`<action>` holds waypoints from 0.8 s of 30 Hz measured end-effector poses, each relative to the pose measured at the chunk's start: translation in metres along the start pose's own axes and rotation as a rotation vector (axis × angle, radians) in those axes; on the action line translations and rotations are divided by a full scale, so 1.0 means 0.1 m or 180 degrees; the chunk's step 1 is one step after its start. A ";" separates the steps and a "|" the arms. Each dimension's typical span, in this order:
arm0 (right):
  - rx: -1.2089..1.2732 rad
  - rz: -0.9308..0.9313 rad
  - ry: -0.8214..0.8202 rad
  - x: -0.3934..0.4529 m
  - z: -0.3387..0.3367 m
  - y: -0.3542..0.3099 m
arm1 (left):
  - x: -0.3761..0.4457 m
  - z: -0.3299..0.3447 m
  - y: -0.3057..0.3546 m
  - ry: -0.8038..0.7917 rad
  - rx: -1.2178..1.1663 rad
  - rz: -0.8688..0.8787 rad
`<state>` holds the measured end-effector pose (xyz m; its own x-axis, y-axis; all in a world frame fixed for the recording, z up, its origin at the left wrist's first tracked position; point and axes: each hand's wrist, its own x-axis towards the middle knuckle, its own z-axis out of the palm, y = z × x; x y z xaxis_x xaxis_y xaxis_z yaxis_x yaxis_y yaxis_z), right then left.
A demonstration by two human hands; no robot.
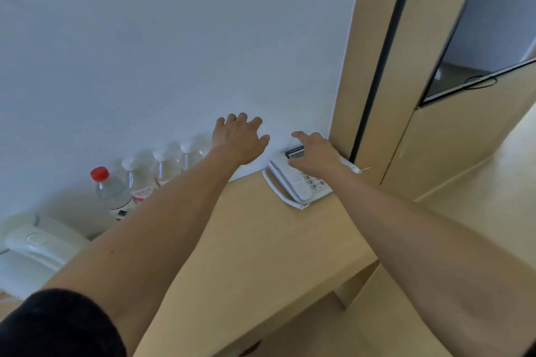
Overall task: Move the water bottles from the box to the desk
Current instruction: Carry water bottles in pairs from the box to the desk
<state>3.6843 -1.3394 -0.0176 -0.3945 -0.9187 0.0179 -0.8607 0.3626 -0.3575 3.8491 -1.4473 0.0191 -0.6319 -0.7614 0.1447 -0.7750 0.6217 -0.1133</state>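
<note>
— Where are the hands right now?

— Both arms are stretched out long over the desk (261,240), reaching toward the white wall (145,38). The left hand (239,139) is up near the wall, back of the hand toward us, fingers spread and relaxed, thumb splayed out to the right. It holds nothing.

— And the other one?

— The right hand (314,153) hangs over the white telephone (295,182) at the back of the desk, palm down, fingers loosely fanned, the forefinger pointing out to the left. It covers part of the keypad; whether it touches the phone, I cannot tell. Nothing is gripped there either.

— The bottles?

— They stand upright in a row along the wall on the desk, left of the left hand. Nearest is the red-capped bottle (111,191), clear with a label low down. Beyond it come the white-capped bottles (162,165), three that I can make out, pale against the wall and a bit blurred. The left forearm crosses in front of their lower halves.

— Anything else?

— A white kettle (37,243) sits at the far left edge, just beside the red-capped bottle. A black sleeve (58,324) shows at the left upper arm. To the right stands a wooden panel (374,66) with a dark screen (487,32) mounted beyond it.
</note>
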 end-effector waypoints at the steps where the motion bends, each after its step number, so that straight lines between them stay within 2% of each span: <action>1: -0.0005 0.0125 0.0010 -0.10 -0.05 0.21 | 0.02 0.01 0.21 -0.0053 -0.0027 0.0092; 9: -0.0053 0.1351 -0.0069 -1.27 -0.41 1.88 | -0.13 0.12 2.12 -0.0453 -0.0490 0.0931; 13: -0.0039 0.1903 0.0099 -2.07 -0.53 2.58 | -0.31 0.11 3.11 -0.0594 -0.0716 0.1354; 24: 0.0017 0.3501 0.0330 -4.18 -0.90 3.86 | -1.12 0.06 5.59 -0.0871 -0.0576 0.2800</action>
<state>3.4886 -0.8012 -0.0790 -0.9691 -0.0776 -0.2341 -0.0223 0.9729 -0.2302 3.4869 -1.0154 -0.0669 -0.9872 -0.0068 -0.1592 -0.0207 0.9961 0.0859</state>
